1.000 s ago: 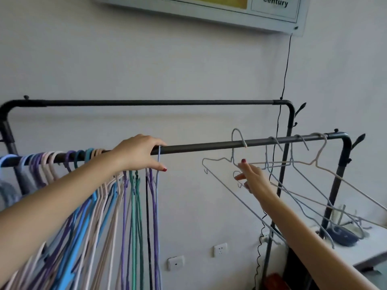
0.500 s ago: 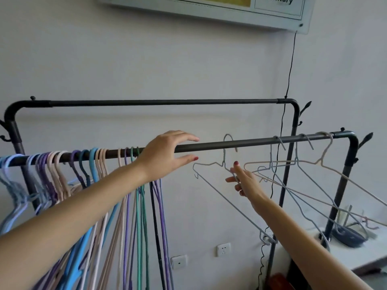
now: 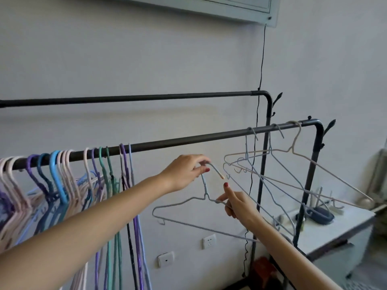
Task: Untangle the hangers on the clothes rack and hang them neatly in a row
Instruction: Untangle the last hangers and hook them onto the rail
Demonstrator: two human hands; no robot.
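Item: pale blue wire hanger (image 3: 206,208). Located off the rack, held in the air below the front rail (image 3: 188,140) of the black clothes rack, between the sorted row and the loose group. Hook pointed right, its tip bare and cream-coloured.

Left hand (image 3: 186,174): pinched the hook of the pale blue wire hanger near its top bend, thumb and fingers curled closed round the wire.

Right hand (image 3: 234,203): gripped the hanger's right shoulder just below the twisted neck, lower fingers curled round the wire, index finger raised and pointing up toward the hook tip.

Sorted row of hangers (image 3: 69,176): hung on the left stretch of the front rail, close-packed, in pink, purple, blue, teal and dark colours; the lower parts ran out of view.

Loose wire hangers (image 3: 270,164): three hooked over the right end of the front rail, two pale blue and one cream, their bodies crossing one another and tilted at different angles.

Rear rail (image 3: 146,98): higher, behind, carrying no visible hangers.

Surroundings: a thin black cord (image 3: 261,65) down the wall; two wall sockets (image 3: 209,241) low behind the rack; a white table (image 3: 339,233) at right bearing a dark object, too blurred to identify.
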